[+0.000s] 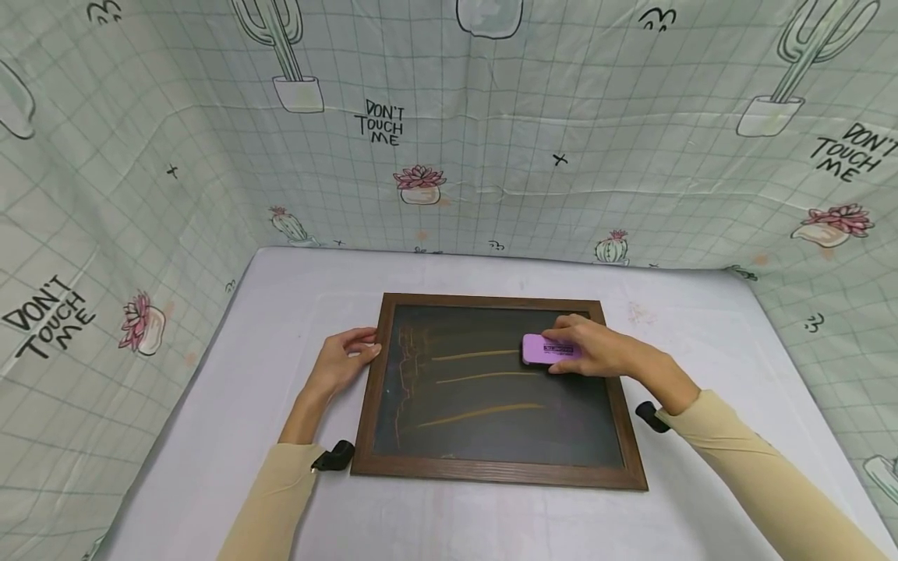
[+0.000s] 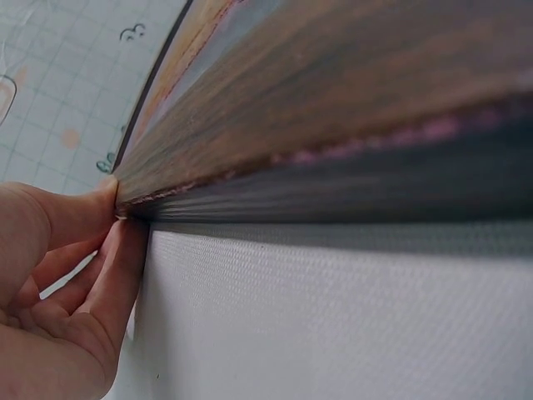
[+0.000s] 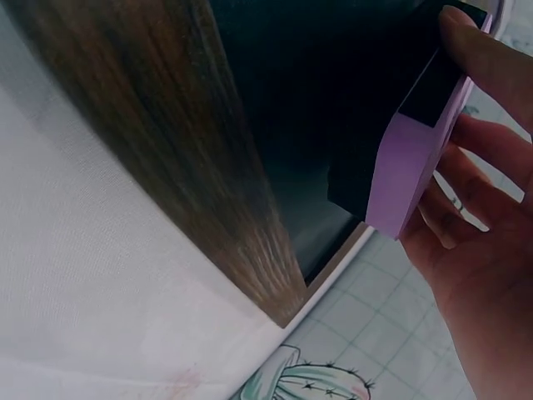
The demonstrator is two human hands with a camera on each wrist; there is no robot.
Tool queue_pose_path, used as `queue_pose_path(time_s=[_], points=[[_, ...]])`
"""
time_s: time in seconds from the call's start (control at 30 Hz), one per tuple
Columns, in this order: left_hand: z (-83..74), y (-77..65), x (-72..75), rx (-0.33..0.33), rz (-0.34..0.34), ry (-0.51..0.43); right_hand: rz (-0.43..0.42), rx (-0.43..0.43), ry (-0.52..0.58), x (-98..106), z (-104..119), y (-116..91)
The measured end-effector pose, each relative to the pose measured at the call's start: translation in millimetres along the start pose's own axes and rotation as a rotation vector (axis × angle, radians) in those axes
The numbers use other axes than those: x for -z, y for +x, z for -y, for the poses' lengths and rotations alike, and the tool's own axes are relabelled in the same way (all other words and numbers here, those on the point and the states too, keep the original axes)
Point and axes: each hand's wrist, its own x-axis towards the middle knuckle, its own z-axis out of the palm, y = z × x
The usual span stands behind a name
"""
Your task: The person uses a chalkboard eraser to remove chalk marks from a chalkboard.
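A small chalkboard [image 1: 491, 436] in a brown wooden frame lies flat, with orange-yellow chalk marks on it: three long strokes and a squiggly patch at the left. My right hand [image 1: 589, 347] grips a purple eraser [image 1: 539, 349] over the upper right of the board, beside the end of the top stroke. Seen from the right wrist, the eraser [image 3: 404, 175] has a dark pad, and thumb and fingers hold its opposite sides. My left hand [image 1: 340, 362] is at the frame's left side; in the left wrist view its thumb and fingertips pinch the frame's edge [image 2: 241, 125].
The board lies on a white-covered table [image 1: 449, 522]. Behind and at the sides hangs a pale gridded cloth [image 1: 477, 140] printed with cacti and lettering. Black wrist devices [image 1: 333, 456] are on both forearms. A faint reddish smudge [image 1: 640, 313] marks the table at the back right.
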Motion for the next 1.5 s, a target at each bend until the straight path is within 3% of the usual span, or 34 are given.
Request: queue_pose_path(time_s=[0.83,1.23,1.5], points=[[-0.4,-0.2,-0.9,-0.009,-0.007,0.015,0.031,0.005,-0.004,-6.8,11.0,20.5],[-1.5,-1.9,0.9,-0.007,-0.004,0.016,0.02,0.069,0.007,-10.2,16.9,33.2],[-1.1,-1.3,0.4,-0.014,0.002,0.016,0.032,0.059,0.025,-12.3,23.0,41.0]])
